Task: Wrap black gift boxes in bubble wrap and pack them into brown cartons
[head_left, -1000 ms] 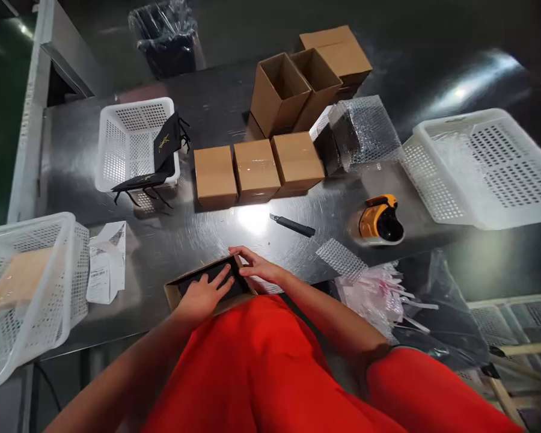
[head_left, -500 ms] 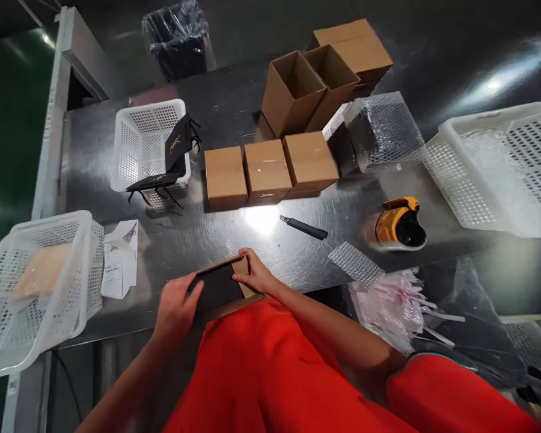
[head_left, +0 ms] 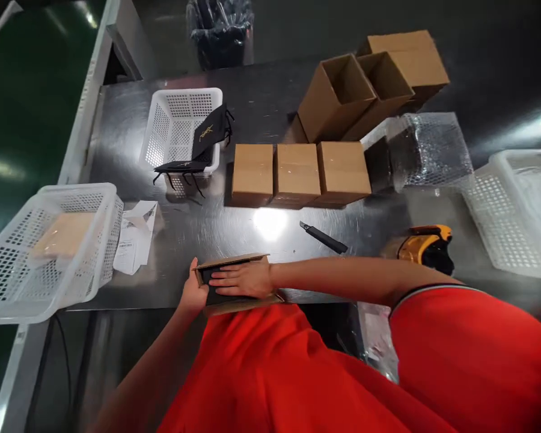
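Note:
An open cardboard box (head_left: 241, 305) sits at the table's near edge against my red shirt, with its long flaps raised. Inside it lies a flat black item (head_left: 213, 296), mostly covered by my fingers. My left hand (head_left: 195, 291) grips the box's left end, thumb on the inner side and fingers outside. Laid flat on the black item, my right hand (head_left: 243, 279) has its fingers stretched to the left. A black utility knife (head_left: 325, 239) rests on the metal table beyond, its blade pointing left.
Three closed cartons (head_left: 296, 171) stand in a row behind, near taller open cartons (head_left: 338, 99) and a bubble-wrapped black box (head_left: 426, 150). Black bags hang over a white basket (head_left: 149, 141). Other baskets (head_left: 117, 207) flank the table. Paper slips (head_left: 135, 240) lie left, a tape dispenser (head_left: 415, 248) right.
My right hand has moved from the box's right end onto the black item, pressing flat. My left hand has shifted to grip the left end. The view has swung right.

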The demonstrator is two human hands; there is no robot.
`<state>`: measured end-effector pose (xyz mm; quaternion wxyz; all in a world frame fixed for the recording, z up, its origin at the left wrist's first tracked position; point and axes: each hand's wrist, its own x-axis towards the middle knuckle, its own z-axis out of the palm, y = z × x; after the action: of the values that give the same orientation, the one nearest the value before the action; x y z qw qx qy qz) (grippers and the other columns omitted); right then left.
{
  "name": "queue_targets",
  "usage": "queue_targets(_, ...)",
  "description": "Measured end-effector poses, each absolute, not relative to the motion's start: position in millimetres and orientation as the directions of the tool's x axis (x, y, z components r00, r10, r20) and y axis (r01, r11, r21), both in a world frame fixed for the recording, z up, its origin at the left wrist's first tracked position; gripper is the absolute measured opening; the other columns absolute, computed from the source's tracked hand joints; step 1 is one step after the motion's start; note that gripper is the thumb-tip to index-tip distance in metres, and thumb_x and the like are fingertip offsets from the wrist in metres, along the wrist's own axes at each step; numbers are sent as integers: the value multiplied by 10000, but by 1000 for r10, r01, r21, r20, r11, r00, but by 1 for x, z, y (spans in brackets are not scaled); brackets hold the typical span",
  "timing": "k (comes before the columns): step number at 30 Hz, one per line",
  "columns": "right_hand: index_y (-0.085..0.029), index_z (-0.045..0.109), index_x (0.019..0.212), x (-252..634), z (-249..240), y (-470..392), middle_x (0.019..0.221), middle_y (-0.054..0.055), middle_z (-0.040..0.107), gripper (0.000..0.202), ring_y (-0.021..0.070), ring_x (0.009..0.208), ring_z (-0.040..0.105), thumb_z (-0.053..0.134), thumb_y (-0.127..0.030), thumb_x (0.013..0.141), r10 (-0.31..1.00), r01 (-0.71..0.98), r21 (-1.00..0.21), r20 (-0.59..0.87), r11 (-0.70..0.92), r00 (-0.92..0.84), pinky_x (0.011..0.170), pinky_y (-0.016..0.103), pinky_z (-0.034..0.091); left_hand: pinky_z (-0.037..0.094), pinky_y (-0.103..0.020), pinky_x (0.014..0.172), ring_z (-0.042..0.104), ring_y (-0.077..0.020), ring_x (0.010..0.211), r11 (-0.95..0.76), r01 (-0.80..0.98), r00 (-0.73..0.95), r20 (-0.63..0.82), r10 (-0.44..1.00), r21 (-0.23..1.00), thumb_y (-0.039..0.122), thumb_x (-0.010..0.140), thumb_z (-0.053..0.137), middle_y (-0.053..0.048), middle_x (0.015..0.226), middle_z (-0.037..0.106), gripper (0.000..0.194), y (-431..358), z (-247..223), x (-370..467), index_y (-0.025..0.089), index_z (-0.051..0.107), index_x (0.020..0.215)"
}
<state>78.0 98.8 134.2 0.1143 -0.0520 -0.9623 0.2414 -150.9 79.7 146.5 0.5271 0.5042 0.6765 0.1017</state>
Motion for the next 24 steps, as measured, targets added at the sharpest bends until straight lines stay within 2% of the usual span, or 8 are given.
queue_targets(2,-60,479,1387,68,132,102,1520,177,387,604,310,1458,234,573,-234,817,140,52,-506,137,861,-981,1169,459,274,313,-462,1150,501,-289,1296,511,525,71,-633,771,681,180,715,568,-150,1375,551,916,77,146,-151,125,141,1524)
queue_targets(4,-70,454,1414,64,130,100,1524,160,386,607,299,1468,203,559,-288,858,162,70,-529,129,845,-978,1196,466,220,268,-453,1177,406,-275,1379,557,381,147,-643,752,738,236,710,594,-140,1490,431,948,74,145,-157,168,120,1529)
queue_targets(7,-51,430,1433,64,128,96,1519,166,389,582,295,1461,227,510,-327,927,159,57,-527,151,848,-976,1209,472,191,302,-463,1163,317,-267,1434,657,44,399,-616,679,753,418,751,600,-78,1594,261,944,71,141,-171,277,92,1535)
queue_targets(10,-61,454,1420,63,130,98,1493,172,429,568,296,1439,288,542,-318,921,140,55,-510,130,858,-982,1199,466,230,333,-470,1145,306,-266,1439,681,-114,532,-534,657,724,568,762,622,-55,1608,225,975,71,135,-178,351,64,1532)
queue_targets(16,-86,597,1271,65,129,102,1327,160,597,410,278,1307,467,490,-294,935,133,61,-386,162,920,-978,1159,442,293,290,-419,1174,279,-286,1450,527,47,387,-502,774,849,539,701,746,-92,1612,184,1083,71,119,-159,320,83,1529)
queue_targets(20,-196,681,1065,72,125,97,1048,94,709,273,185,976,628,436,-202,946,152,79,-270,262,960,-953,989,378,446,280,-445,1175,293,-300,1441,394,178,239,-428,871,902,582,726,701,-144,1593,206,1060,65,114,-148,259,88,1527)
queue_targets(22,-212,679,1025,73,125,97,1047,86,706,268,171,896,627,421,-203,954,174,107,-216,321,971,-931,918,373,469,252,-491,1178,197,-318,1474,288,336,174,-359,917,897,593,757,660,-177,1606,140,1077,63,114,-146,235,7,1536)
queue_targets(24,-214,669,1053,72,126,97,1157,97,677,268,173,974,617,419,-224,960,147,87,-163,403,983,-903,943,379,452,160,-574,1182,39,-354,1494,134,563,130,-248,960,816,594,761,652,-228,1612,15,1138,62,113,-147,189,-81,1531)
